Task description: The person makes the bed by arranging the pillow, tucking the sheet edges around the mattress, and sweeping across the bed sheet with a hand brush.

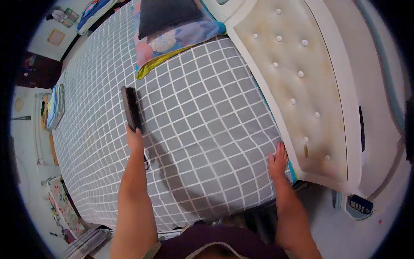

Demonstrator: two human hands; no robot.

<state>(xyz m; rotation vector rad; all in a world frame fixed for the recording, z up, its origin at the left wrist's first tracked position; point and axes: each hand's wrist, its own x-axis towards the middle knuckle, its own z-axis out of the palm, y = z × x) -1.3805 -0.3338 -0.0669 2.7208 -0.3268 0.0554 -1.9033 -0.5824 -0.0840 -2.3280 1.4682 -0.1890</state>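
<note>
My left hand (134, 137) is wrapped round the lower end of a long dark brush (131, 108), whose bristles face right, over the bed. A dark loop hangs beside my left wrist. My right hand (279, 163) lies flat with fingers spread on the grey checked sheet (207, 125), close to the padded headboard. It holds nothing. White grid lines cross the sheet, which has slight ripples near the front edge.
A dark pillow (166, 17) rests on a floral pillow (189, 34) at the top. The tufted cream headboard (302, 86) borders the bed on the right. Folded cloths (56, 108) sit at the far left edge. A dark remote-like object (361, 204) is at lower right.
</note>
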